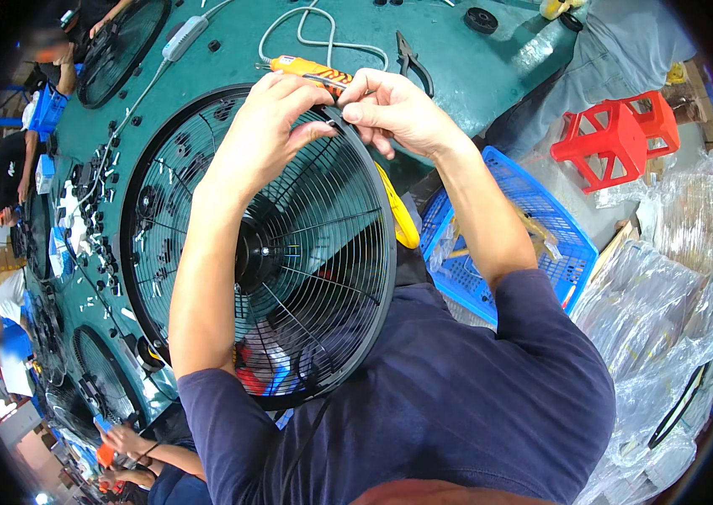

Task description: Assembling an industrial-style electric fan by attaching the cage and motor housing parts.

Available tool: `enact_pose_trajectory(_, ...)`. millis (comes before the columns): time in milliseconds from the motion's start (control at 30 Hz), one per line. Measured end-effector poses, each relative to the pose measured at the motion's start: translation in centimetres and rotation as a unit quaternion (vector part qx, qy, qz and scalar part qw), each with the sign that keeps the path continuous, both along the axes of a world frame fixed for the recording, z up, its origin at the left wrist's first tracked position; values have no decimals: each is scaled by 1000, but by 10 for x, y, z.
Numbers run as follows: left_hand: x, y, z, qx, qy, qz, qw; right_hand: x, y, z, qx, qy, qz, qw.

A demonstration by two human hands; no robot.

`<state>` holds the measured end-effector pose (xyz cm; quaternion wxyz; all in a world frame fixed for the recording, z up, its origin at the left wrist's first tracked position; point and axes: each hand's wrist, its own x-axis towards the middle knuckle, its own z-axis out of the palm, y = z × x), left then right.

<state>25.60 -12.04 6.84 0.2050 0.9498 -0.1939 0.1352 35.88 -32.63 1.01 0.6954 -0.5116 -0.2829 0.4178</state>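
Note:
A round black wire fan guard stands tilted in front of me, its rim toward my body and a dark hub behind the wires. My left hand is curled over the guard's upper rim, thumb and fingers closed around it. Beside it, my right hand pinches at the same stretch of rim. A thin dark strip shows between the two hands, but what the right fingertips hold is hidden. Just beyond my hands lies an orange corded electric screwdriver. Black-handled pliers rest to its right on the green table.
A blue plastic basket sits below my right arm, near a curved yellow object. Red stools and clear plastic wrapping are at right. Small black and white parts lie left. Other people work along the far left.

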Motion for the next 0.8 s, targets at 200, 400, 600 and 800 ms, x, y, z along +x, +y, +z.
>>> enact_pose_trajectory(200,1,-5,-1,-30,8,18,999,3,-2,1,-59,17,-11,998)
enact_pose_trajectory(400,0,-12,3,61,5,-10,998,3,-1,-1,-35,47,58,997)
enact_pose_trajectory(600,4,-15,-3,14,-40,-12,999,-5,-1,-2,-64,-41,-43,996)
enact_pose_trajectory(800,3,-14,-3,40,-38,-2,998,-4,-2,-13,-27,-26,-28,999)
